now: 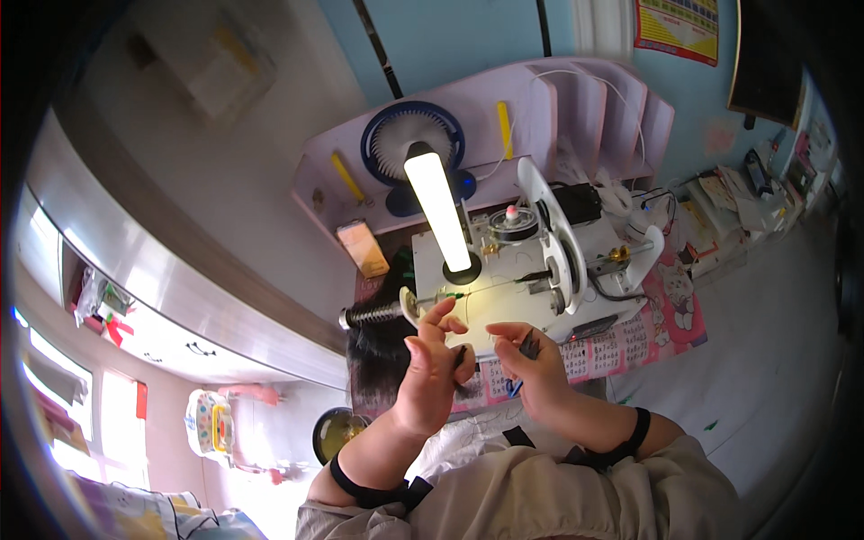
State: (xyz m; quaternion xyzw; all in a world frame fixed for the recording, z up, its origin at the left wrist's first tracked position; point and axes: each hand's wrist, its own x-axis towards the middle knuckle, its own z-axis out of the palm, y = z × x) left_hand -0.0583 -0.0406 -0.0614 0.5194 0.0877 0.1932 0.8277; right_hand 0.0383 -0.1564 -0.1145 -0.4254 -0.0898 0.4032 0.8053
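Observation:
My left hand (pixel 429 376) is raised before a white benchtop machine (pixel 504 314), its index finger and thumb apart and its lower fingers curled on a small dark tuft of hair (pixel 462 358). Close beside it, my right hand (pixel 537 374) is closed, thumb and index finger near each other, with a slim dark tool (pixel 530 344) between its fingers; its kind is hard to make out. A blue bit shows below that palm. Just beyond my fingertips a thin thread (pixel 493 287) runs across the machine, with green wrapping at its left end. Long black hair (pixel 376 346) lies at the left.
A lit lamp (pixel 438 211) stands on the machine, with a spring-loaded rod (pixel 373 315) at its left. Behind are a blue fan (pixel 413 144), a phone-like slab (pixel 363 248) and a lilac shelf (pixel 576 108). A pink printed mat (pixel 594 357) lies underneath.

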